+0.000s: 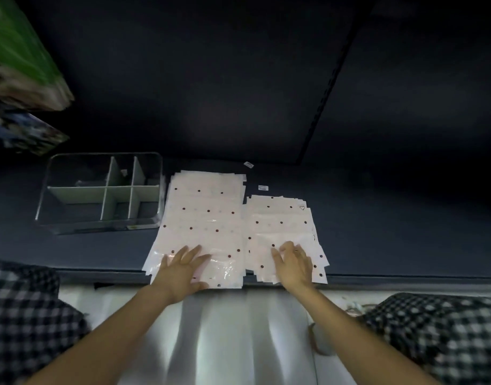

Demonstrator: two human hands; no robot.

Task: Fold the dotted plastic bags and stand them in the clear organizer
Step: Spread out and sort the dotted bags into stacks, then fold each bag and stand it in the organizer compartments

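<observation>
Two stacks of pale, dotted plastic bags lie flat on the dark table. The larger stack (204, 218) is on the left and the smaller stack (280, 218) sits right beside it. My left hand (183, 269) rests flat, fingers spread, on the near end of the larger stack. On the near part of the smaller stack lies my right hand (294, 262), fingers slightly curled; nothing is lifted. The clear organizer (55, 173) with grey dividers stands to the left of the bags, and its compartments look empty.
Two small white labels (263, 187) lie on the table behind the bags. Green and printed packages (22, 68) hang at the far left. Checked fabric (30, 315) flanks a white pleated surface (238, 337) below the table's near edge.
</observation>
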